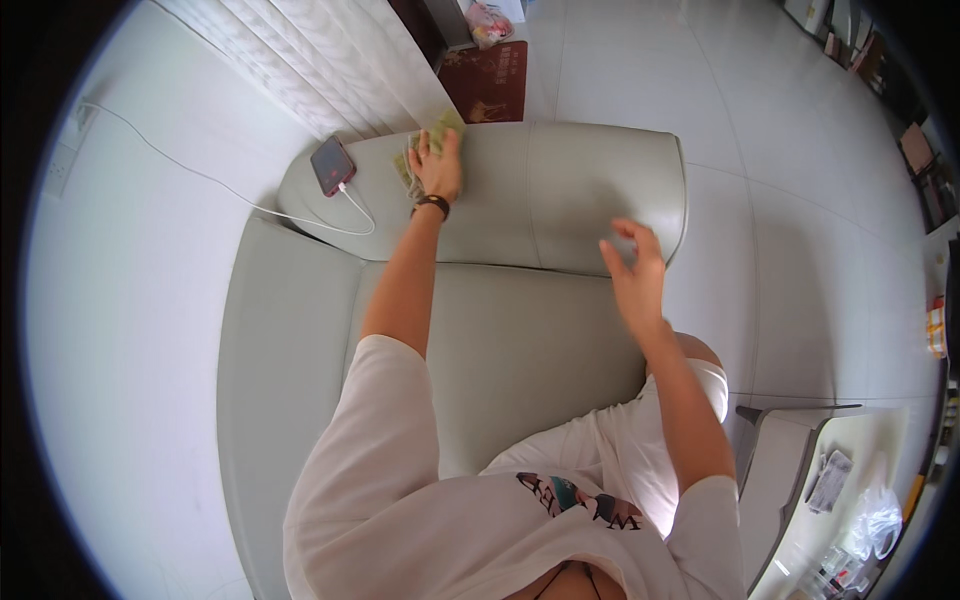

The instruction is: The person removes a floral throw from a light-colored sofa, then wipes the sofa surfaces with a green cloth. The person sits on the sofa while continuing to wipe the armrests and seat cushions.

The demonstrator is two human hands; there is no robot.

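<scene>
My left hand (439,169) lies over a yellow-green cloth item (448,124) on the sofa's armrest (487,195), fingers spread across it. A pale cord (410,176) runs beside the fingers. Blur and the hand itself hide much of the item. My right hand (636,281) hovers near the armrest's right end, fingers curled and apart, holding nothing. Left of my left hand, a smartphone (333,165) in a red case rests on the armrest, with a white charging cable (360,206) plugged into it.
The cable leads to a wall socket (79,120) at the left. A white curtain (315,67) hangs behind the armrest. Beyond it lie a dark red mat (491,82) and a plastic bag (489,26). At lower right, a table (806,495) bears a clear plastic bag (876,517).
</scene>
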